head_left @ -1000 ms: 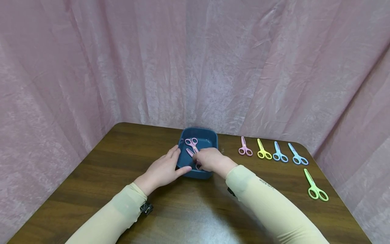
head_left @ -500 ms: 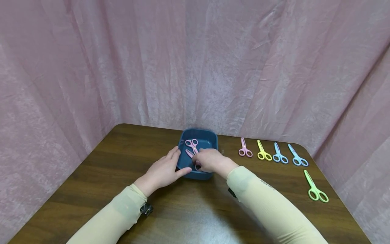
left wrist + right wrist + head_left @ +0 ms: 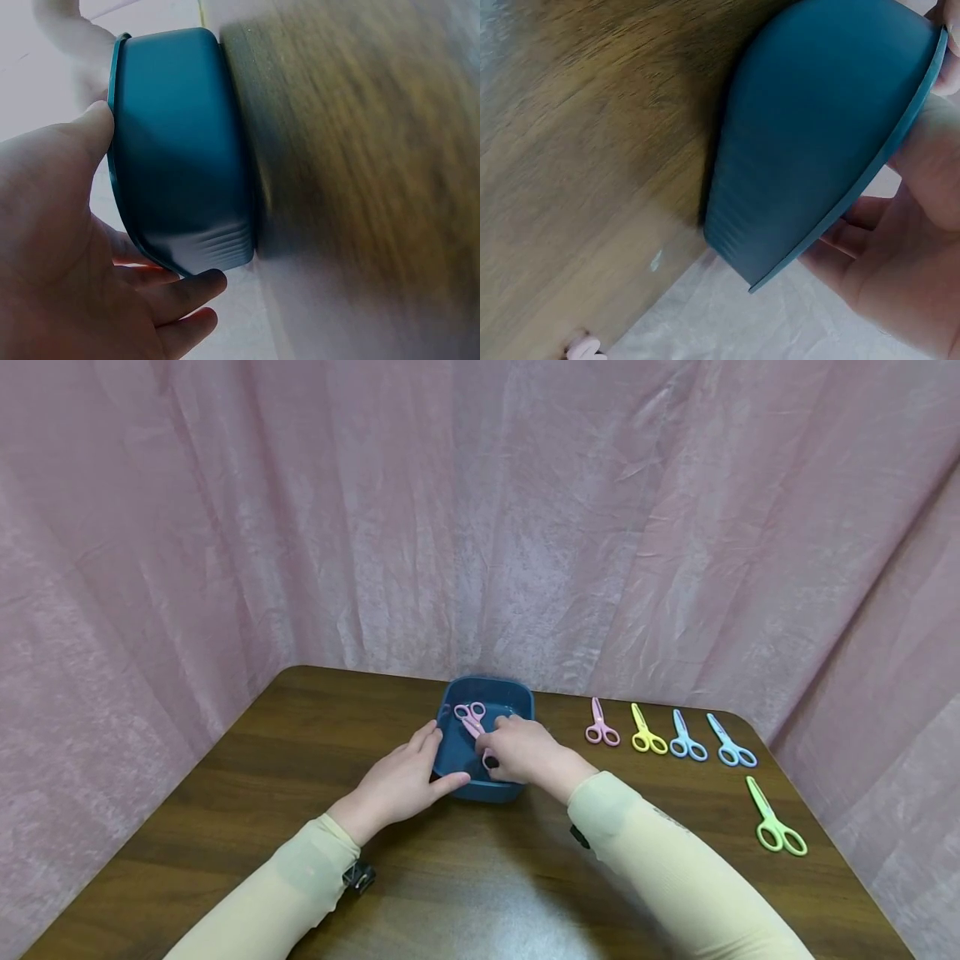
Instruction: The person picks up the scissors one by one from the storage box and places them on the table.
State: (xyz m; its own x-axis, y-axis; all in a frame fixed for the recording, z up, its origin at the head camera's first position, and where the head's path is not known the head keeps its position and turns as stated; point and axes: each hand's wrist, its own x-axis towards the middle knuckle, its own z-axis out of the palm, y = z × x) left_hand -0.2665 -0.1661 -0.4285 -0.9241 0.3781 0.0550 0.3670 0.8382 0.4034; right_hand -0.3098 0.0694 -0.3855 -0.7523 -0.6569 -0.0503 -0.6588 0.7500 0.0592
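Observation:
A dark blue box (image 3: 491, 791) stands on the table, with two pairs of pink scissors in view inside. One pair of scissors (image 3: 472, 717) lies with its handle loops toward the far left corner. My right hand (image 3: 528, 753) reaches into the box and grips the other pink scissors (image 3: 484, 762) near the handle; my fingers partly hide both pairs. Against the left wall of the box rests my left hand (image 3: 397, 782), fingers extended and thumb on the near rim. The left wrist view shows the thumb (image 3: 96, 124) at the box's edge.
Right of the box, a row on the table (image 3: 360, 710) holds pink scissors (image 3: 600, 731), yellow scissors (image 3: 642, 735) and two light blue ones (image 3: 682, 739). Green scissors (image 3: 772, 827) lie nearer the right edge. A pink curtain (image 3: 480, 527) hangs behind the table.
The right hand has shifted slightly up and to the right inside the box, and the gripped pink scissors have moved with it toward the other pair. The left hand stays put.

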